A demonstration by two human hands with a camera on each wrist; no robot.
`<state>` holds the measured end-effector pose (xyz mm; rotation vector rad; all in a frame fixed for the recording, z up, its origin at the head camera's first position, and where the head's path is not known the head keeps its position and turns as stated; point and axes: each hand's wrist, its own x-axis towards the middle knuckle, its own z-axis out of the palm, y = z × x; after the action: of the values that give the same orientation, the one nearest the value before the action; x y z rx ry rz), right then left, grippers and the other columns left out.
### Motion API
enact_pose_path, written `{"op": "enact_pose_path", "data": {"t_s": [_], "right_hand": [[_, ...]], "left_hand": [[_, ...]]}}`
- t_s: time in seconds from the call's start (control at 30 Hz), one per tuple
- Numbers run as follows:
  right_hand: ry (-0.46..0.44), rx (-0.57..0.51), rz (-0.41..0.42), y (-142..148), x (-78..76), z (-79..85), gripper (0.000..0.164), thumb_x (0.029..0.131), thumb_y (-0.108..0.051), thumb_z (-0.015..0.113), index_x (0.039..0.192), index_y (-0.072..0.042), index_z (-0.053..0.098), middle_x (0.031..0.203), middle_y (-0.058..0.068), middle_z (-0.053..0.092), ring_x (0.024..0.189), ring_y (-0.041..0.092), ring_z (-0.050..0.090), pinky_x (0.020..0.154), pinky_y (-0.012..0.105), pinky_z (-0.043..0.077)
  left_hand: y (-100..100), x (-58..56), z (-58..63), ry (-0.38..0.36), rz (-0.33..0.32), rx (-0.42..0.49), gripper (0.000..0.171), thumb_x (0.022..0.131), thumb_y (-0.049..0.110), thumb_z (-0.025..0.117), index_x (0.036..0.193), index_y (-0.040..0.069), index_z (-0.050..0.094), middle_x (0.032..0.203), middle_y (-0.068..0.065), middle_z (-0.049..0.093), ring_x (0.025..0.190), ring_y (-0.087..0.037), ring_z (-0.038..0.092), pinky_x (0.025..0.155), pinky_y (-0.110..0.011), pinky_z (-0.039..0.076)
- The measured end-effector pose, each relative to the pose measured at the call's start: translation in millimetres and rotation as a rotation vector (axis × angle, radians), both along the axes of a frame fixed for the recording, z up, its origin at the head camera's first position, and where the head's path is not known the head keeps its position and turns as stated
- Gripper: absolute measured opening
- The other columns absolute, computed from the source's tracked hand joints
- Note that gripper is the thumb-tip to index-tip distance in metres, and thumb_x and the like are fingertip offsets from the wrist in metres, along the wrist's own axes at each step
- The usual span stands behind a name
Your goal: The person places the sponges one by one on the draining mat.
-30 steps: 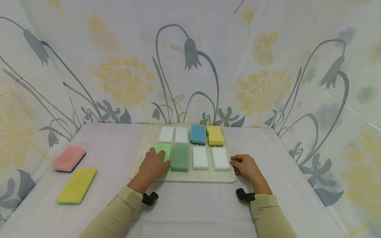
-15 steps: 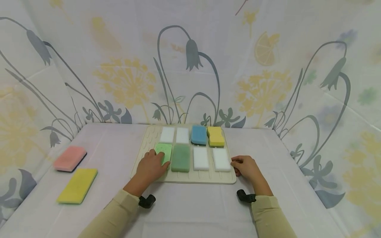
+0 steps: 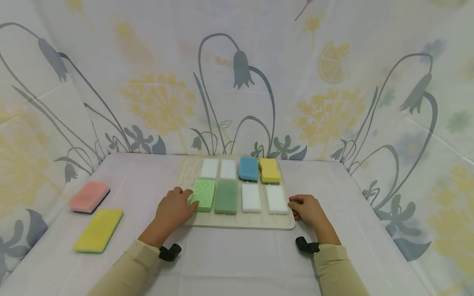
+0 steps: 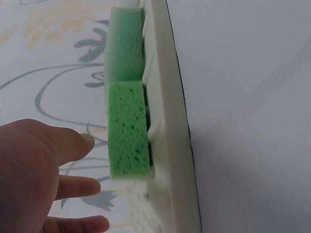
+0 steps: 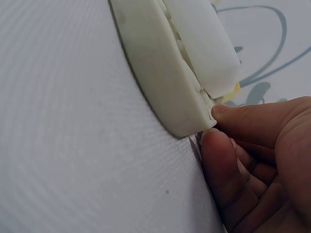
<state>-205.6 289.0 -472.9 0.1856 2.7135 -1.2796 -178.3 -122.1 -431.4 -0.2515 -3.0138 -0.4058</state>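
Note:
A cream ridged tray [image 3: 229, 220] bears two rows of sponges. My left hand [image 3: 171, 210] is spread just left of a light green speckled sponge [image 3: 204, 195] in the front row. In the left wrist view its fingers [image 4: 80, 187] are apart from that sponge. Beside it lies a darker green sponge [image 3: 226, 197], then two white sponges, one at the middle [image 3: 251, 198] and one at the right end [image 3: 276, 200]. My right hand [image 3: 309, 209] pinches the tray's right edge between thumb and finger, clearly seen in the right wrist view.
In the back row stand two white sponges [image 3: 209, 168], a blue sponge [image 3: 249, 167] and a yellow waisted sponge [image 3: 270, 170]. A pink sponge [image 3: 89, 196] and a flat yellow sponge [image 3: 98, 231] lie on the white cloth at the left. Floral cloth hangs behind.
My left hand has let go of the light green sponge and drawn back to the left. That sponge stays on the tray. The right hand keeps its hold on the tray's edge.

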Motion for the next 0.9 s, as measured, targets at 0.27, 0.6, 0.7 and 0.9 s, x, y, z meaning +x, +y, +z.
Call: {"op": "enact_pose_path", "data": {"t_s": [0.27, 0.6, 0.7, 0.9], "right_hand": [[0.005, -0.010, 0.004, 0.2, -0.2, -0.3, 0.033, 0.094, -0.017, 0.061, 0.120, 0.002, 0.063, 0.082, 0.009, 0.067, 0.064, 0.014, 0.062, 0.059, 0.029, 0.055], [0.012, -0.011, 0.002, 0.4, 0.4, -0.9, 0.033, 0.093, -0.016, 0.062, 0.120, 0.003, 0.063, 0.082, 0.009, 0.067, 0.064, 0.013, 0.062, 0.059, 0.029, 0.056], [0.013, -0.009, 0.001, 0.4, 0.4, -1.7, 0.033, 0.094, -0.017, 0.062, 0.120, 0.002, 0.063, 0.083, 0.009, 0.068, 0.064, 0.013, 0.062, 0.059, 0.029, 0.056], [0.015, -0.007, -0.003, -0.2, 1.1, -1.8, 0.032, 0.094, -0.017, 0.062, 0.120, 0.002, 0.064, 0.083, 0.009, 0.068, 0.065, 0.014, 0.062, 0.059, 0.029, 0.055]], "left_hand": [[-23.8, 3.1, 0.3, 0.029, 0.018, -0.028, 0.046, 0.093, 0.036, 0.060, 0.127, 0.004, 0.060, 0.110, -0.022, 0.058, 0.094, -0.038, 0.057, 0.078, -0.051, 0.050], [-52.4, 7.7, -0.1, 0.037, 0.067, -0.086, 0.047, 0.091, 0.034, 0.061, 0.124, 0.000, 0.061, 0.105, -0.024, 0.061, 0.089, -0.040, 0.059, 0.075, -0.053, 0.049], [-62.0, 8.4, -0.5, 0.030, 0.082, -0.112, 0.047, 0.091, 0.035, 0.061, 0.124, 0.000, 0.061, 0.106, -0.024, 0.061, 0.090, -0.041, 0.059, 0.075, -0.053, 0.049], [-80.6, 13.5, 6.7, -0.005, 0.116, -0.130, 0.049, 0.091, 0.033, 0.060, 0.123, -0.003, 0.059, 0.106, -0.028, 0.060, 0.091, -0.044, 0.058, 0.074, -0.055, 0.049]]}}
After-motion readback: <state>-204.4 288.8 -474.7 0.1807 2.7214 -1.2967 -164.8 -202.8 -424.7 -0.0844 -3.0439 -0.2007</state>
